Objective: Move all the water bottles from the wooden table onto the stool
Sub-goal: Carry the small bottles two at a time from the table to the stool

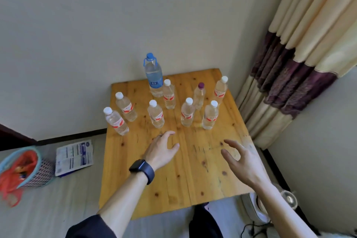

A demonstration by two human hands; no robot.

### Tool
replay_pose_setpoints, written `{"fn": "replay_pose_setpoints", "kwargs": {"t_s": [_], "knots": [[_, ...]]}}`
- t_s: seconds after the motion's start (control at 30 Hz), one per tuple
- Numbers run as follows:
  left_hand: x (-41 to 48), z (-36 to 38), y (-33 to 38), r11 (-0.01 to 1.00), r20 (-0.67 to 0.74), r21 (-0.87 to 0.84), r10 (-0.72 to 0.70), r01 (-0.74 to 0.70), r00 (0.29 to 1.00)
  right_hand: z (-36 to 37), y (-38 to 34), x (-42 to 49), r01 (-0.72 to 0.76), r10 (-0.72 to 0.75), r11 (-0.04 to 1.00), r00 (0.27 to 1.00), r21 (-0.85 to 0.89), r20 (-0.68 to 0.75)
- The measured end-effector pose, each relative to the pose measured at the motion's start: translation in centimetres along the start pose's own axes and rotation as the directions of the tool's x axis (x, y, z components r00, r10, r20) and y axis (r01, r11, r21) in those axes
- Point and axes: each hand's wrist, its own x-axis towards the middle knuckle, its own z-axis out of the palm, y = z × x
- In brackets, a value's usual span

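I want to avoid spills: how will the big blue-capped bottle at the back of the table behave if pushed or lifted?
The big bottle looks nearly full, so it is probably the heaviest here. Being tall, it may tip if pushed near the cap, perhaps onto the small bottle beside it. The blue loop at its neck likely helps lifting.

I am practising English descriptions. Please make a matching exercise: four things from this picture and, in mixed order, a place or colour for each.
1 large bottle
2 slim bottle
3 smartwatch
4 basket

a purple cap
b on a wrist
c on the floor, left of the wooden table
d blue cap

Pairs: 1-d, 2-a, 3-b, 4-c
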Motion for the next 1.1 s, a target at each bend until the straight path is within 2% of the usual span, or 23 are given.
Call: {"fn": "replay_pose_setpoints", "kwargs": {"t_s": [0.13,0.33,0.47,0.53,0.63,0.8,0.97,1.1], "knots": [[6.3,0.9,2.4,0.996,0.009,-0.059,-0.069,0.069,0.998,-0.9,-0.2,7.3,-0.087,0.088,0.995,0.996,-0.043,0.025],[14.8,3.4,4.0,0.954,0.014,-0.189,-0.235,0.233,0.972,-0.4,-0.3,17.1,-0.144,0.152,0.985,0.984,-0.093,0.093],[18.9,5.2,3.4,0.896,0.041,-0.294,-0.336,0.333,0.941,1.9,0.8,21.8,-0.161,0.155,0.987,0.970,0.020,0.189],[20.6,5.9,2.5,0.886,0.060,-0.312,-0.343,0.344,0.937,3.2,1.5,23.3,-0.177,0.161,0.983,0.959,0.050,0.235],[22.8,6.7,1.5,0.899,0.101,-0.326,-0.273,0.291,0.957,5.2,2.4,24.7,-0.196,0.160,0.972,0.956,0.128,0.246],[22.7,6.7,1.5,0.928,0.073,-0.303,-0.206,0.218,0.976,7.4,3.4,25.0,-0.206,0.176,0.950,0.974,0.233,0.140],[18.4,6.6,1.8,0.938,-0.041,-0.245,-0.263,0.246,0.964,7.5,3.5,22.6,-0.230,0.211,0.947,0.972,0.226,0.104],[14.2,7.1,1.0,0.937,-0.051,-0.227,-0.285,0.267,0.957,7.8,3.8,18.5,-0.239,0.229,0.950,0.971,0.201,0.071]]}}
